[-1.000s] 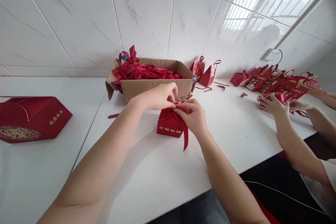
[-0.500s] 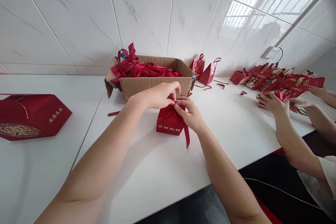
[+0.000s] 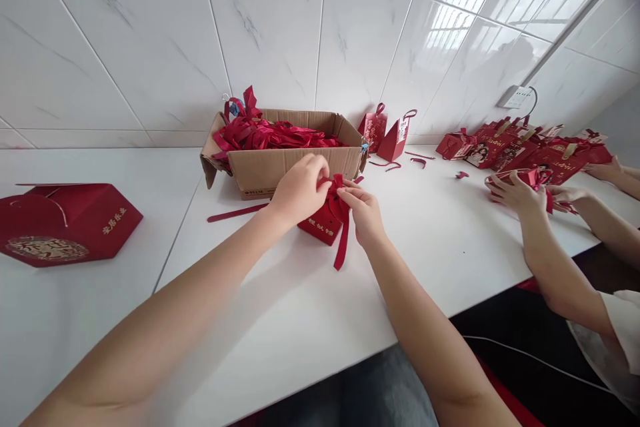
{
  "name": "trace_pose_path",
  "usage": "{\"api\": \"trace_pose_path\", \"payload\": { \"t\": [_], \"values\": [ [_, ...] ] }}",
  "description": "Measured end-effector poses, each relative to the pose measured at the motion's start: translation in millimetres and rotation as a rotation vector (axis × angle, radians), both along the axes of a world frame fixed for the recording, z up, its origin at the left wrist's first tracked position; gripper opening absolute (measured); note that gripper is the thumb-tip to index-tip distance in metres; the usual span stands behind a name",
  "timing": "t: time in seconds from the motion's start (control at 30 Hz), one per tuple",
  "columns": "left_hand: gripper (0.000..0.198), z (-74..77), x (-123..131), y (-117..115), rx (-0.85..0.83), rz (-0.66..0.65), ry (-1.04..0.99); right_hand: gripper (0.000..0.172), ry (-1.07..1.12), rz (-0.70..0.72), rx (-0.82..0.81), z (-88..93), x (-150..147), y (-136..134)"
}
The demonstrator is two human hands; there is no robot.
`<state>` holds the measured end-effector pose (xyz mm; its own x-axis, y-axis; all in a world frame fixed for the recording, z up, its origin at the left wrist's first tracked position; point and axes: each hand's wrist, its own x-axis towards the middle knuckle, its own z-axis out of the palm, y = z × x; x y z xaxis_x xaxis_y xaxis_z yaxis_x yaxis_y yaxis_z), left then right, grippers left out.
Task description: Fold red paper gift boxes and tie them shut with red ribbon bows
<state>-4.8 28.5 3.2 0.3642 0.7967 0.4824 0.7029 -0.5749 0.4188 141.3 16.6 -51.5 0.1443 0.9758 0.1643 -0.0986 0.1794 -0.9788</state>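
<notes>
Now pinching the dark red satin ribbon atop the small red cardboard gift box with gold lettering, both hands at the knot. Left hand closed on the ribbon's left loop from above, fingers curled tight. Right hand clamped on the right side of the knot, thumb and forefinger together. Gift box on the white surface, looks tilted, just in front of the open brown cardboard carton. One ribbon tail hanging down the box front onto the surface. Carton packed with a heap of red ribbons. Loose red ribbon strip flat on the surface, left of the gift box, near the carton. Far left, well apart: large red hexagonal box with gold print. Past the carton's right end, by the white tiled wall: two small red handled boxes. Far right: pile of red boxes, plus a co-worker's hands on another small red box there.
</notes>
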Motion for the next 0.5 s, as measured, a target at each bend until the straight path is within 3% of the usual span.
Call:
{"api": "trace_pose_path", "payload": {
  "t": [0.1,0.23,0.33,0.5],
  "values": [
    [0.011,-20.5,-7,-7,-0.068,-0.024,-0.075,0.015,-0.039,-0.042,-0.005,0.8,-2,-2],
    [0.017,-42.7,-8,-12,0.029,0.012,-0.156,0.014,-0.163,-0.062,0.063,1.8,-4,-8],
    [0.017,-49.8,-6,-13,0.036,-0.003,-0.198,0.013,-0.220,-0.072,0.083,1.8,-6,-11],
    [0.021,-49.6,-13,-7,0.000,-0.043,-0.245,0.018,-0.328,-0.072,0.072,0.9,-8,-13]
  ]
}}
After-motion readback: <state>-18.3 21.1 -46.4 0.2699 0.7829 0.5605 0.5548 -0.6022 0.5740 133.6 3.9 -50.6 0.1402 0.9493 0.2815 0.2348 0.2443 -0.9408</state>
